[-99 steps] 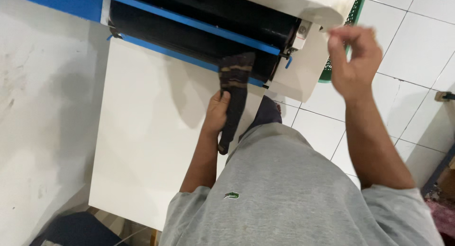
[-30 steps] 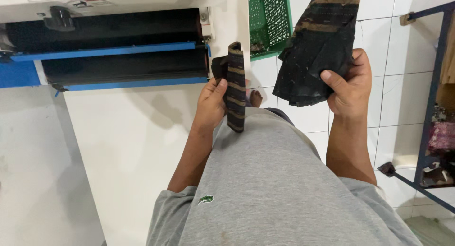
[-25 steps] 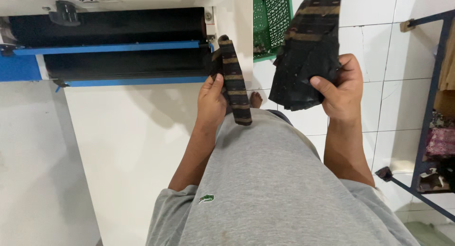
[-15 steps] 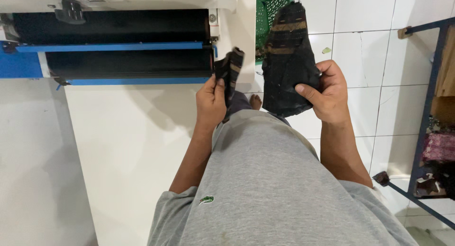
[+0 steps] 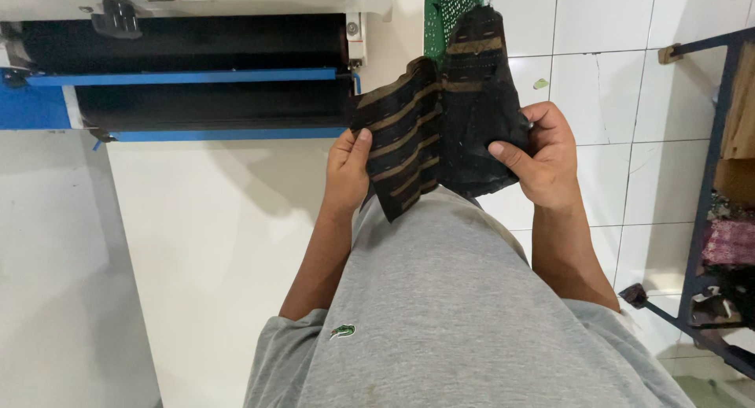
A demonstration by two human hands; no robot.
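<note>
Just right of centre in the upper half of the frame, both hands hold up dark fabric pieces in front of the person's grey shirt. The left hand pinches a black cloth with tan stripes along its lower left edge, thumb on the face and fingers hidden behind. The right hand grips a plain black cloth at its right edge, thumb pressed across the front. The two pieces overlap in the middle, so whether they are joined cannot be told.

The fabric looks light, thin and limp; it sags and creases where unsupported, so it should handle best held at the edges or corners, with little risk of slipping or damage.

Behind, at upper left, stands a white machine with black rollers and blue bars, its white tabletop below.
</note>
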